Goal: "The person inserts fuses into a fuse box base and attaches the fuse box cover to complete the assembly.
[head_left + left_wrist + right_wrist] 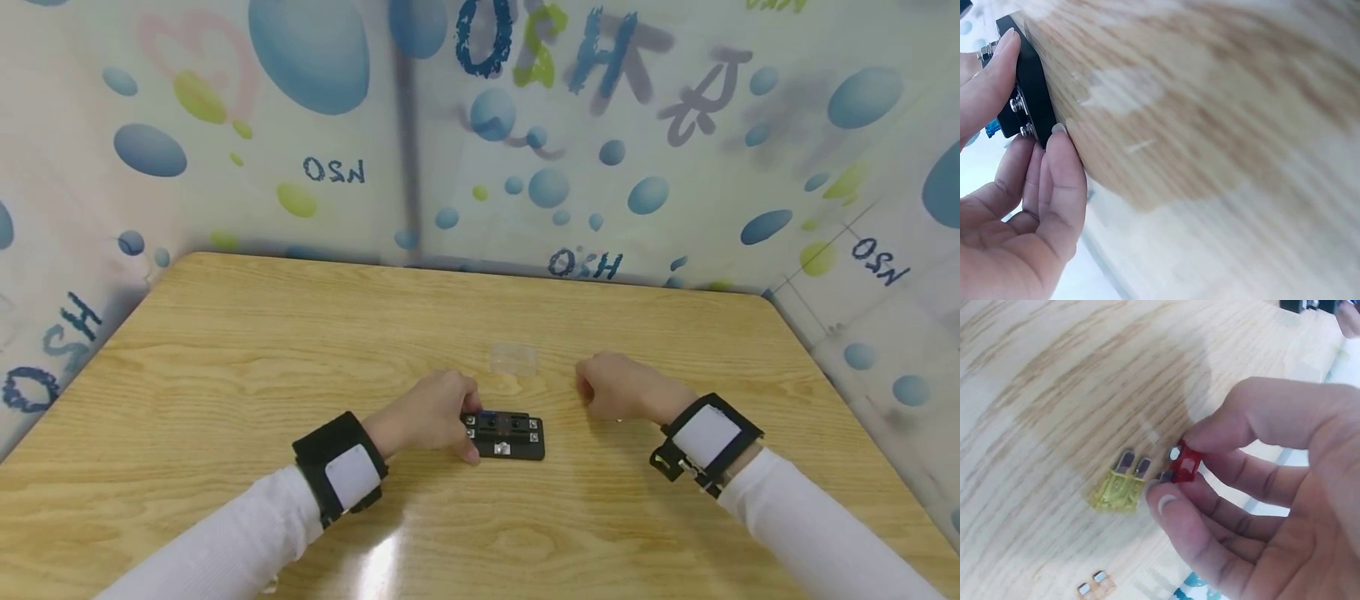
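- Black fuse block [525, 452] lies on the wood-grain table [225, 350], a blue fuse [993, 127] at its far edge.
- Left hand [438, 412] pinches the fuse block's left end between thumb and fingers.
- Right hand [622, 387], right of the fuse block, pinches a red blade fuse [1188, 467].
- Yellow blade fuse [1116, 492] and orange fuse [1105, 586] lie right of the fuse block.
- Clear plastic piece [513, 359] lies just beyond the fuse block.

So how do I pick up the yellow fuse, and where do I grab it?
I'd pinch the yellow fuse by its plastic body, coming from the end opposite the metal prongs. It lies on the table with both prongs sticking out one end, so that should leave them free.
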A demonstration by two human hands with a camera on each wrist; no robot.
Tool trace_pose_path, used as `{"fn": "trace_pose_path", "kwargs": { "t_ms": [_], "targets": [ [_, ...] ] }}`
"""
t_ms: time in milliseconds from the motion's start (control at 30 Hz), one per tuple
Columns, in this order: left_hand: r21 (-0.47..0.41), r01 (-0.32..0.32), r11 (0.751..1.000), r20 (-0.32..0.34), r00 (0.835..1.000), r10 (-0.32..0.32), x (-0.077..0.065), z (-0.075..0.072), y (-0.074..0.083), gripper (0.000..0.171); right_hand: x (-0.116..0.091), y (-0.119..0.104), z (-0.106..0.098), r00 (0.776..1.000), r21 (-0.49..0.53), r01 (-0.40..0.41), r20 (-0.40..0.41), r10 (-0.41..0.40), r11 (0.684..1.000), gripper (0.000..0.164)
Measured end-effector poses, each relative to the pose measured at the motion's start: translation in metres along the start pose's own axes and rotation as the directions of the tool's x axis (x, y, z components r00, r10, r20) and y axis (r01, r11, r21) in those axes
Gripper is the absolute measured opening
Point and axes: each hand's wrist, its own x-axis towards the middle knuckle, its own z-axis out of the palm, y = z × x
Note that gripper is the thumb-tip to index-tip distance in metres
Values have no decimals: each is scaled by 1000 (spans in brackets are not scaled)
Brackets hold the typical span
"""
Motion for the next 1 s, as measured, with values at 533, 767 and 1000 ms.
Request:
{"fn": "trace_pose_path", "kwargs": {
  "t_ms": [533,767,1000],
  "targets": [
    [45,-29,999,11,1000,28,0,-2,3,44,-3,3,-12,988,87,150,19,-152,985,9],
    [59,-28,998,11,1000,28,0,-2,2,43,-2,5,-13,981,107,187,42,-192,977,8],
    [58,-21,998,12,1000,20,0,-1,1,44,-6,21,-17,975,185,187,84,-205,965,7]
  ]
}}
